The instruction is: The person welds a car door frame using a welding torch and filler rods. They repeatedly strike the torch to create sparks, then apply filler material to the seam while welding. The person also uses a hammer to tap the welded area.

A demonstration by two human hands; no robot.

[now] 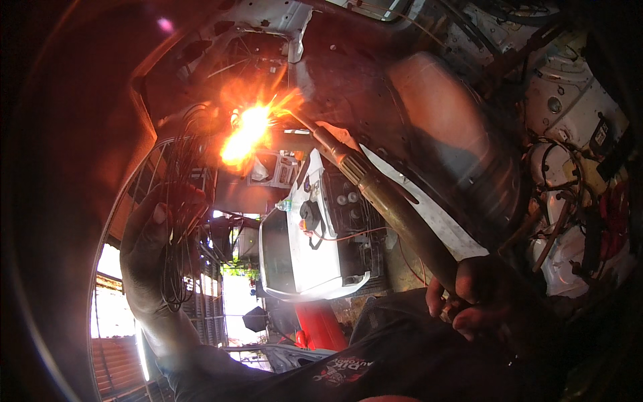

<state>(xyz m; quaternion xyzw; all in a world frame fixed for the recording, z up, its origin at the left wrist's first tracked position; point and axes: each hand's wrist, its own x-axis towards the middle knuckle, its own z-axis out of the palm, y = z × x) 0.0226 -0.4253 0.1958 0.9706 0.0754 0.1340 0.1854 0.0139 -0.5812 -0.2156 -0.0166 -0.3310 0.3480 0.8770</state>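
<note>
From my distant post, I saw first the largest thing, a dark metal body panel point(358, 94), smooth and curved, with a reddish glow on its surface. On the right side was pale sheet metal point(562, 110), pierced by round holes, and near it hung thin, tangled cables. Farther back stood a white car point(328, 264), glossy, with rounded edges, and its engine parts were exposed. The person's dark shirt point(395, 345), of soft folded cloth, filled the lower edge.

The torch point(402, 228) was a long, dull, brass-coloured tube, slightly bent, with a ribbed collar and a narrow tip. The wire bundle point(179, 258) was made of thin, dark strands, bent into long, narrow loops. The right hand point(485, 295) was closed around the lower end of the torch, its fingers curled and partly in shadow. The left hand point(144, 238) was raised, and it pinched the wire bundle between the thumb and the fingers.

The flame point(251, 137) burned white and orange at the torch tip, above and between both hands. The upper wire loops were near it, but because of the glare I could not tell if they touched.
</note>
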